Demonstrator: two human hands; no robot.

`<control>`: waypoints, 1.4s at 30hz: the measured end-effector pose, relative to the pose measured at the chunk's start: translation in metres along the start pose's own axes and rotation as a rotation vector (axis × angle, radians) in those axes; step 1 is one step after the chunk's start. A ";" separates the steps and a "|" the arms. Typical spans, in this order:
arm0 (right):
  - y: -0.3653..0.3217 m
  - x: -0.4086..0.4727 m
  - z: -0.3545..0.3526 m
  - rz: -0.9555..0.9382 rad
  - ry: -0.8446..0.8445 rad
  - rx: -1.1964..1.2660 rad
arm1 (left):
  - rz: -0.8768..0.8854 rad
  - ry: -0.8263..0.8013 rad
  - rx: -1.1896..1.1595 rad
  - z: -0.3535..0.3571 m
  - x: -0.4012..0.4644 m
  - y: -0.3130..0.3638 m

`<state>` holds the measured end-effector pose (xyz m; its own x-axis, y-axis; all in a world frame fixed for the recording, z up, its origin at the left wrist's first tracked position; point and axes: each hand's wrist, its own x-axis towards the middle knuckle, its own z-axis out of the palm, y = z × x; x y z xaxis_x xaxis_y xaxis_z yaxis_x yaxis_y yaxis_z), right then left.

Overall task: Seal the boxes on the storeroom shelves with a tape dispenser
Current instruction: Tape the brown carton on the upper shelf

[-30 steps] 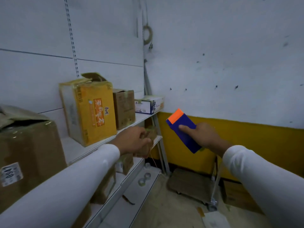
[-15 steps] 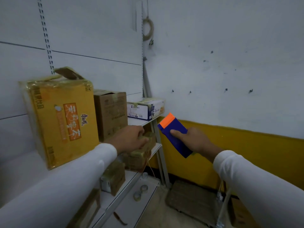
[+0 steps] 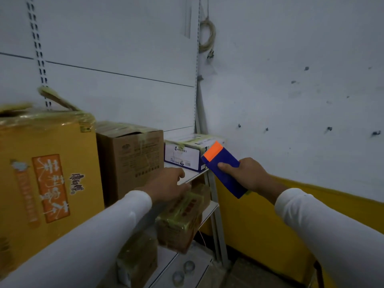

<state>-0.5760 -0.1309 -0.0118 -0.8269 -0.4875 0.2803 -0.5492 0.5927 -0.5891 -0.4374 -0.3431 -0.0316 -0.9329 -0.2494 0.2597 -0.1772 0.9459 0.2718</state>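
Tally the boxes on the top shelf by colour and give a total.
Yellow box: 1
Brown box: 1
White box: 1
Total: 3 boxes on the top shelf

Right hand [image 3: 247, 175] grips blue tape dispenser [image 3: 225, 170] beside white box [image 3: 187, 156].

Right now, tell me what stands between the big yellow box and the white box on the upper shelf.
In the head view, one brown cardboard box stands between the yellow box and the white box. It stands close beside the yellow one; bare shelf shows before the white.
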 end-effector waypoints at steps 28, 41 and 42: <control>-0.018 0.263 0.081 -0.491 -0.409 0.433 | -0.480 0.477 0.518 -0.080 0.089 -0.040; -0.002 0.335 0.087 -0.515 -0.387 0.391 | -0.553 0.447 0.707 -0.045 0.137 -0.086; 0.001 0.341 0.085 -0.517 -0.393 0.383 | -0.538 0.460 0.667 -0.047 0.134 -0.088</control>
<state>-0.8482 -0.3511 0.0189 -0.3316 -0.8784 0.3442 -0.7162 -0.0032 -0.6979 -0.5317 -0.4696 0.0229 -0.4870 -0.6053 0.6296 -0.8173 0.5701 -0.0841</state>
